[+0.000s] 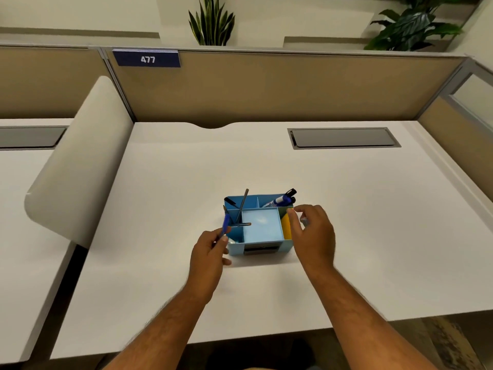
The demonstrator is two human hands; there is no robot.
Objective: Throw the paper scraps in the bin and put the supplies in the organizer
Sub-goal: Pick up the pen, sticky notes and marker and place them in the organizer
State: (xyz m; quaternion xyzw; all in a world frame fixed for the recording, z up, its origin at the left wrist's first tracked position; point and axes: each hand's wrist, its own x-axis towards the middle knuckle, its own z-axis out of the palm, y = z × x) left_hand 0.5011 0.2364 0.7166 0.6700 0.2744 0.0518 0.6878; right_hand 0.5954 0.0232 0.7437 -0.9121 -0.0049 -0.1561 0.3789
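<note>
A light blue desk organizer (262, 245) stands in the middle of the white desk (346, 209). It holds grey pencils (242, 209) at its back left, markers (282, 200) at its back right, a pale notepad (262, 225) in the centre and something yellow (286, 228) in the right slot. My left hand (210, 252) grips a blue pen (226, 225) upright at the organizer's left front corner. My right hand (313, 231) hovers at the organizer's right side, fingers curled around a small greyish item (305, 221) that is mostly hidden. No paper scraps or bin are visible.
A white rounded divider (80, 169) rises at the desk's left edge. A grey cable hatch (344, 138) is set into the desk at the back right. Tan partition panels (266, 86) wall the back and right, with plants behind.
</note>
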